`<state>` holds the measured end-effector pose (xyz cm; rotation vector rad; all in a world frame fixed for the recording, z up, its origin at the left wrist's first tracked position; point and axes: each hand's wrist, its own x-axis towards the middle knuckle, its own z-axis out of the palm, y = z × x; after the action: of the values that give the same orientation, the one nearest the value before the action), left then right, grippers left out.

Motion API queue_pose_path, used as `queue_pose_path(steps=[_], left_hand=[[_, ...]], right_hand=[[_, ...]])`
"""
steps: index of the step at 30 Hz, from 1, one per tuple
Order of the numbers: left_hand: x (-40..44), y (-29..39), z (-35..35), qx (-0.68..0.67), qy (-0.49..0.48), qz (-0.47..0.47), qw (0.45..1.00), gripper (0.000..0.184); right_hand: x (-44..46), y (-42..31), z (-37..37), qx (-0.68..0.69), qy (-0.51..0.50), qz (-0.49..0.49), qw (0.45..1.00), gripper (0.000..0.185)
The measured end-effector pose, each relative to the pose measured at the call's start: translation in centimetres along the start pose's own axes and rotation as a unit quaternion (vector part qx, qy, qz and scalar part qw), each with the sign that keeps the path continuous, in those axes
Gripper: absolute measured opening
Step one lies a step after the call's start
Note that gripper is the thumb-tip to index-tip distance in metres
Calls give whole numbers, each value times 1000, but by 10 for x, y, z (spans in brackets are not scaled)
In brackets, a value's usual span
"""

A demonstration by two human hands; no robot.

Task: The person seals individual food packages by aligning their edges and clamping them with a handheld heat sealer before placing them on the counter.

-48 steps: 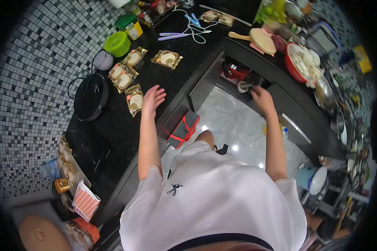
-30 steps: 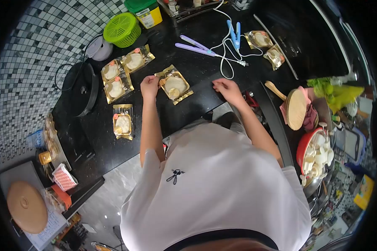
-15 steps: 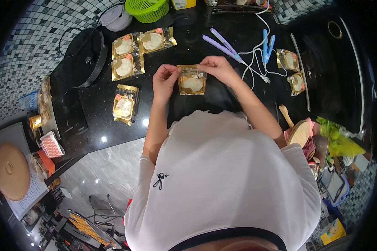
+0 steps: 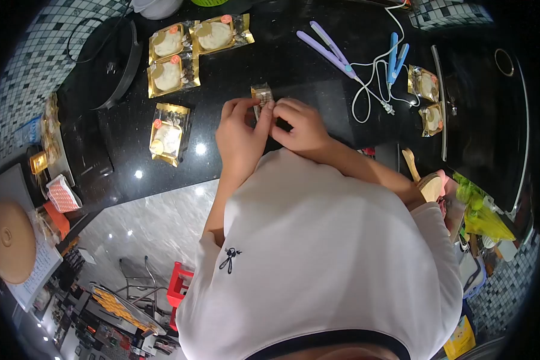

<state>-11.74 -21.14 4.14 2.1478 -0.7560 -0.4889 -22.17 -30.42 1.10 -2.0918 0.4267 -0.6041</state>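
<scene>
Being pinched by the narrowed left hand (image 4: pixel 240 133) and right hand (image 4: pixel 304 124), one gold packet (image 4: pixel 260 92) is held over the bench (image 4: pixel 222 78); its print cannot be read. Round orange labels (image 4: pixel 226 19), likewise unreadable, are borne by four packets (image 4: pixel 169 137) lying left and two packets (image 4: pixel 424 84) right. One purple straightener (image 4: pixel 330 54), one blue straightener (image 4: pixel 393 63) and one handwritten sheet (image 4: pixel 38 273) are also seen.

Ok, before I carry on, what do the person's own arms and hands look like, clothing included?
The left hand and right hand are ungloved, with no watch or bracelet visible. Both forearms are uncovered below loose, short white sleeves. The white shirt has a dark neckband and a small dark emblem on its left side.
</scene>
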Motion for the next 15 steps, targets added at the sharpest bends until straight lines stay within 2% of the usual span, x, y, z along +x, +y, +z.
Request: queue_pose_path(steps=[5,7,10,15], left_hand=[[-7,-8,-10,21,-3,11,1000,24],[-12,-6,-13,39,-7,29,999,25],[-19,-1,-10,106,0,75,992,26],[-27,-14,7,131,21,134,982,23]], right_hand=[[10,12,-5,52,-67,-114,990,11],[13,21,-13,87,-53,-97,990,10],[13,29,-25,108,-94,-27,989,10],[11,29,-23,124,-90,32,988,13]])
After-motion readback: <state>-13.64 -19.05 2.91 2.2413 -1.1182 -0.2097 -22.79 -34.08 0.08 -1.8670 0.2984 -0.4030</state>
